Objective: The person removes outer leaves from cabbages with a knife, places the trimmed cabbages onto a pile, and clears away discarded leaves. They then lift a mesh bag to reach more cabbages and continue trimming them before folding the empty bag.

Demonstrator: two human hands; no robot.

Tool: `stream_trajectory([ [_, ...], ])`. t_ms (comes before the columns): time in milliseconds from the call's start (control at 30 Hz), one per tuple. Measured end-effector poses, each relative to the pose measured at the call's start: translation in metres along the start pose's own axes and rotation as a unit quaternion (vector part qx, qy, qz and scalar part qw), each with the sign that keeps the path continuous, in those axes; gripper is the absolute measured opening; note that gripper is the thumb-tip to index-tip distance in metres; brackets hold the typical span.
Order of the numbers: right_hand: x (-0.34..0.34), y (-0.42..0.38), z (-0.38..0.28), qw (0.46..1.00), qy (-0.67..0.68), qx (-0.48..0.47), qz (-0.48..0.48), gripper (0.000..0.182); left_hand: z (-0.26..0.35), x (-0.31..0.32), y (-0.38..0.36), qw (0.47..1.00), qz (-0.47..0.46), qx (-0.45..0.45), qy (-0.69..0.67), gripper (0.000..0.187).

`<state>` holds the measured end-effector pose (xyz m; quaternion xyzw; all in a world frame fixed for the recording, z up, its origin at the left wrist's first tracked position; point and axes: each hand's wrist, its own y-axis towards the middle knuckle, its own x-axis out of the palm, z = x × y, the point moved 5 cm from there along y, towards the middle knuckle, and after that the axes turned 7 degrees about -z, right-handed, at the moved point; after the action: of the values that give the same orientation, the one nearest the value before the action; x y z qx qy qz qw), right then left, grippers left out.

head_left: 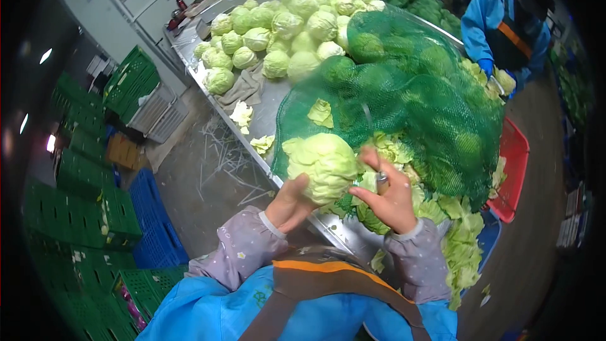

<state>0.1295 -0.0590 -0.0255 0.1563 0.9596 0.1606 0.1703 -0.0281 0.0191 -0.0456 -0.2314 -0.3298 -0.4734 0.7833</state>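
Head view. From my remote seat, I support one pale cabbage (320, 167) above the near edge of the metal table (273, 98), in front of my body. My left hand (290, 205) cups its lower left side, fingers curved beneath and thumb raised against the flank; this grip presumably carries the weight while leaving the crown and right side exposed. My right hand (394, 199) is at the opposite side, thumb and fingers parted and partly bent, the thumb tip close to the outer leaves. The fingertips are blurred, and a small metallic glint (382, 177) shows among them; it may be a ring or part of a tool, so I cannot tell whether these fingers grasp anything.

Beyond, the green net (410, 104) lies over a mass of heads, probably keeping round goods from rolling. The bare cabbages (287, 25) lie heaped farther back, leaning on one another, which likely steadies the heap. A grey cloth (243, 88) is beside them near the left edge. Loose leaves (464, 243) spill over the near right part, close to my right hand. The red crate (510, 170) is beside the table, within reach of that side; a co-worker (505, 25) stands beyond it.
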Motion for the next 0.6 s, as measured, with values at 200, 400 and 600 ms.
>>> stream_trajectory([
  [200, 0.018, -0.007, 0.021, 0.982, 0.126, 0.137, 0.024, 0.016, 0.016, -0.018, -0.004, 0.999, 0.023, 0.035, 0.015, 0.081],
  [400, 0.064, -0.003, -0.018, 0.951, 0.084, -0.073, -0.288, 0.017, 0.031, -0.056, 0.021, 0.984, 0.071, 0.057, -0.152, 0.068],
  [600, 0.044, 0.02, 0.001, 0.979, -0.13, 0.091, -0.128, 0.029, 0.097, -0.134, 0.049, 0.964, 0.166, 0.053, -0.202, 0.06],
])
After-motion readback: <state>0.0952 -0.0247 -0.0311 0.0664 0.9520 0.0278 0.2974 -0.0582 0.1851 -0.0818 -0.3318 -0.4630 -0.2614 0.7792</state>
